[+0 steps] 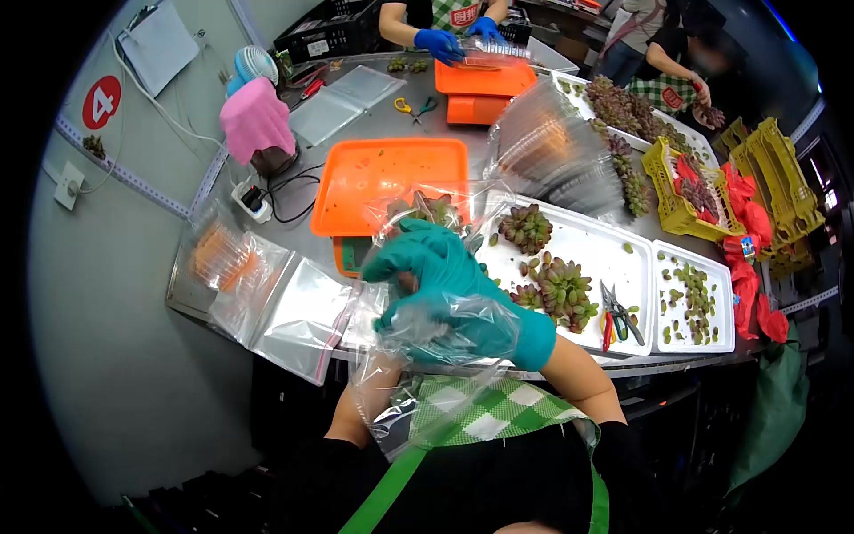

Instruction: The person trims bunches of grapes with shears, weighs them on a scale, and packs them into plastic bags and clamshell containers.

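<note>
My right hand [445, 271], in a green glove, reaches leftward with fingers curled at a clear plastic bag [431, 365]. The bag is crumpled and hangs down in front of my apron. My left hand lies behind that film and the right glove, so its fingers are hidden. Just beyond my hands, a second clear bag with a succulent [436, 209] inside rests at the edge of an orange tray [391, 169]. To the right, loose rosette succulents [562, 289] lie in a white tray [614, 254], along with red-and-green snips [616, 316].
Flat clear bags [302, 307] lie at the left front edge. Stacked clear plastic packaging [551, 147] stands behind the white tray. A smaller white tray [663, 334] holds loose leaves. Yellow crates [680, 196] stand at the right. Across the table, a person's blue-gloved hands [440, 44] handle clear packaging.
</note>
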A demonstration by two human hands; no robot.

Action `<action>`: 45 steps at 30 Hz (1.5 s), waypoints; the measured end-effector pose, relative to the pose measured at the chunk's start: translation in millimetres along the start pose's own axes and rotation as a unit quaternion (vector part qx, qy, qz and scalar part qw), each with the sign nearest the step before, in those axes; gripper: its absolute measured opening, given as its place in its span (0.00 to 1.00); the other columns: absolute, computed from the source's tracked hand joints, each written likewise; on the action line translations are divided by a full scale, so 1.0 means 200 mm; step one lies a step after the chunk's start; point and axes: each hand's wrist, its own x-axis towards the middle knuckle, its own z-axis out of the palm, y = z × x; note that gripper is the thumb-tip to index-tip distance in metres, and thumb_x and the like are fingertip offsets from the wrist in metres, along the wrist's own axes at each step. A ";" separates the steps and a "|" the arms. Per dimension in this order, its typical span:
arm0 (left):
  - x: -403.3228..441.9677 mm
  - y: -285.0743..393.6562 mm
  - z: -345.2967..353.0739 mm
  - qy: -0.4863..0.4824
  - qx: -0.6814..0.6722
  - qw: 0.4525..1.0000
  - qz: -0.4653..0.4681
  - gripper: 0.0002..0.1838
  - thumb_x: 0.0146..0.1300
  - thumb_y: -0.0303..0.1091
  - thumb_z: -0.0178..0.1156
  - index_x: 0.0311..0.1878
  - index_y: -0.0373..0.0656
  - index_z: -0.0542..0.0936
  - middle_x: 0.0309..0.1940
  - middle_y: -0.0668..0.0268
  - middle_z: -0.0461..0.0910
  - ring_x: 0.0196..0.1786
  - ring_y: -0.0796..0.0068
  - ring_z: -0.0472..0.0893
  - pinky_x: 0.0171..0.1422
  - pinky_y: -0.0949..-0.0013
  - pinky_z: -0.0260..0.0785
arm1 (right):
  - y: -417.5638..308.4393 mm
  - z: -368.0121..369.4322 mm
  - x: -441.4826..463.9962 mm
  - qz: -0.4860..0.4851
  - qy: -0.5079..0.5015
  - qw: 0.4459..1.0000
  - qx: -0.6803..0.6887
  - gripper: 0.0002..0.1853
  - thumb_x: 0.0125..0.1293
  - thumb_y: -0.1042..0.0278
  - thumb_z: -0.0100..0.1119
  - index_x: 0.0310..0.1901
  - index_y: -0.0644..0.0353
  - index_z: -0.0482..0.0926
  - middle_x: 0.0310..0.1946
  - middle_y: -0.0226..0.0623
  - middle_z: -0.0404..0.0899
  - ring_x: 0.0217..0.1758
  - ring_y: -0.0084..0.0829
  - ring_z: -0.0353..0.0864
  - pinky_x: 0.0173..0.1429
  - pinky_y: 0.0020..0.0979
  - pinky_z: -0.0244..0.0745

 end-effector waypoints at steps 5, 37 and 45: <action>0.06 -0.06 0.05 -0.038 -0.040 0.998 -0.005 0.40 0.54 0.64 0.44 0.63 0.47 0.54 0.62 0.61 0.54 0.64 0.62 0.55 0.68 0.54 0.47 | -0.04 -0.09 -0.23 0.100 -0.056 0.969 0.219 0.16 0.53 0.65 0.56 0.44 0.60 0.74 0.44 0.40 0.73 0.46 0.37 0.73 0.54 0.34 0.65; -0.29 0.32 -0.31 0.070 -0.034 0.988 -0.131 0.32 0.63 0.55 0.38 0.64 0.47 0.51 0.61 0.64 0.55 0.61 0.66 0.61 0.63 0.63 0.55 | 0.28 0.44 -0.08 0.567 0.092 0.472 0.669 0.30 0.63 0.44 0.36 0.59 0.59 0.58 0.54 0.42 0.64 0.54 0.38 0.67 0.59 0.43 0.63; -0.94 0.58 -0.57 0.349 0.191 0.912 0.097 0.28 0.63 0.51 0.38 0.62 0.45 0.56 0.58 0.62 0.60 0.60 0.65 0.61 0.64 0.62 0.54 | 0.17 0.93 0.51 0.129 -0.516 0.847 0.004 0.32 0.60 0.40 0.41 0.57 0.59 0.64 0.52 0.48 0.66 0.55 0.39 0.67 0.55 0.34 0.64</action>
